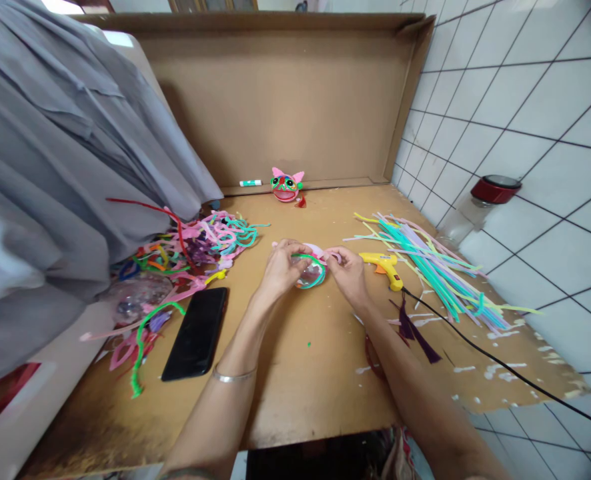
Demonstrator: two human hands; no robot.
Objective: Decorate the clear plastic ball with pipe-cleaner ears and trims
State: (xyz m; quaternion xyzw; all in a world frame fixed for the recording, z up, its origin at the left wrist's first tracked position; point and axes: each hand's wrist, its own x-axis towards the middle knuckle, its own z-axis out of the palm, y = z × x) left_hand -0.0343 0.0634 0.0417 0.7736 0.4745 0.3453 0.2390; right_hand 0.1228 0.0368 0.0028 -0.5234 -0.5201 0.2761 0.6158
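Cardboard lines the worktable (295, 393) and stands as a backdrop against white tile. Both hands meet over one small clear ball (311, 273) wrapped with a green and a pink pipe cleaner: the left hand (280, 268) curls its fingers round it, the right hand (348, 270) pinches the pink end. Judging by the one finished cat face (286, 185) beyond the hands, this piece is barely begun. One glue gun (384, 267) lies just right of the right hand, one straight bundle (435, 267) past it; one phone (196, 333) and one tangled heap (195, 243) lie left of the left hand.
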